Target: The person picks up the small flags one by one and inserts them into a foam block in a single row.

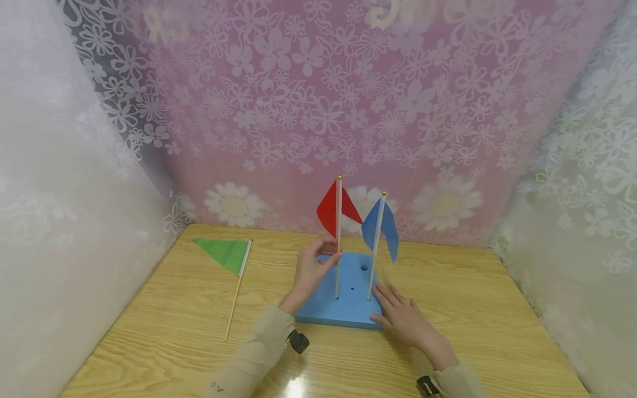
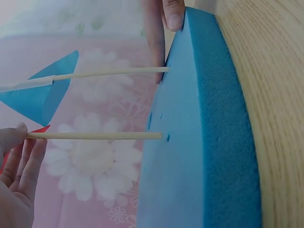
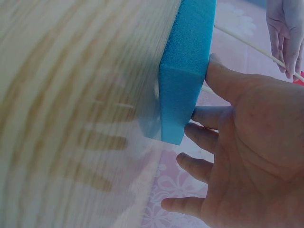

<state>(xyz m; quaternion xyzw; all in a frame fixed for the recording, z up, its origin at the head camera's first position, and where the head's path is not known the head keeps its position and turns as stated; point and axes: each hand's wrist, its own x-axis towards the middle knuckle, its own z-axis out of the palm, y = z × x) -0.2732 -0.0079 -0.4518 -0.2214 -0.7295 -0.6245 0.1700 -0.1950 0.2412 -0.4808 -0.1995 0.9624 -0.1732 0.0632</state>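
My left hand [image 1: 311,272] pinches the wooden stick of a red pennant flag [image 1: 327,211], holding it upright over a blue foam board [image 1: 318,304]. In the left wrist view the lower tip of that stick [image 2: 109,136] is right at a small hole in the board. A blue pennant flag [image 1: 370,228] stands in another hole near the board's right side, leaning slightly right. With its fingers stretched out, my right hand [image 1: 405,320] rests against the board's right edge. The right wrist view shows the thumb and fingertips along the board's side.
A green pennant flag [image 1: 224,253] on a wooden stick lies on the wood-grain table [image 1: 164,309], left of the board. A larger round hole [image 1: 364,267] and a small one show in the board's top. Flower-patterned sheets [image 1: 318,99] enclose the table's back and sides.
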